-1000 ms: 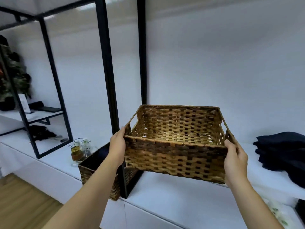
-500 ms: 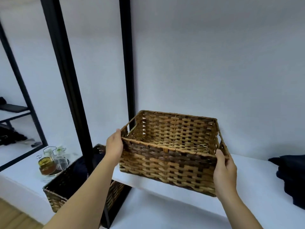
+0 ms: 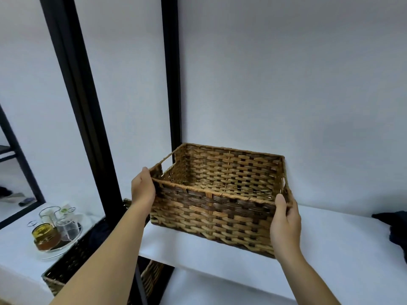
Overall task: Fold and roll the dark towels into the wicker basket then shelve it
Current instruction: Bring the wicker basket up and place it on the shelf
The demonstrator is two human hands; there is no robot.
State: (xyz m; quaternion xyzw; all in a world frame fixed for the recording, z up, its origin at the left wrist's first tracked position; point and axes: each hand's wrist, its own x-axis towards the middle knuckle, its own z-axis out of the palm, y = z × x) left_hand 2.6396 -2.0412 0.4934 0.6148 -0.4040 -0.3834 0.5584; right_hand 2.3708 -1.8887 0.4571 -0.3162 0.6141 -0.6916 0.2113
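Glassware on a round tray point(image 3: 57, 249) sits far left, a yellow-lidded amber jar point(image 3: 45, 237) among it with lid print too small to read, and a second dark wicker basket point(image 3: 72, 264) lies below. Centre frame, the left hand point(image 3: 143, 190) grips the near-left corner of the empty brown woven wicker basket point(image 3: 220, 194) and the right hand point(image 3: 285, 219) clamps the near-right corner, the basket's long axis running across the white shelf point(image 3: 330, 234) it rests on. Off right, well apart, the heap of dark navy towels point(image 3: 394, 227) lies closer to the right hand, so I'd expect that one to reach first.
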